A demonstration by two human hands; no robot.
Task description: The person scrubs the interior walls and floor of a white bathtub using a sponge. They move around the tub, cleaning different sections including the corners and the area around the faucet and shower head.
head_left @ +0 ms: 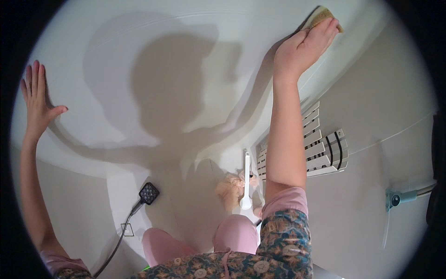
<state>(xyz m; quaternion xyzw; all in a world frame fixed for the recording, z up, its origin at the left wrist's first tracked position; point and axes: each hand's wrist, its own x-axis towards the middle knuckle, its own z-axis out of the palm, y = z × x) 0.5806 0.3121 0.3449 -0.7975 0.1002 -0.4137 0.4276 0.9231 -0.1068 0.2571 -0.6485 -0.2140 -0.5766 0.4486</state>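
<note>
At the upper right, my right hand [306,43] is closed around a sponge [322,15] with a tan face and a pale layer. The sponge lies against the smooth white wall panel [223,21]. Far to the left, my left hand [36,94] rests flat on the same panel, fingers and thumb spread, holding nothing. My head and both arms cast a large shadow across the surface between them.
A dark square shower head [149,193] on a grey hose [116,246] is at lower left. Beside my knee are a white long-handled item [247,181] and peach mesh [230,190]. A white slatted rack [315,151] and blue-grey bracket [395,200] are at right.
</note>
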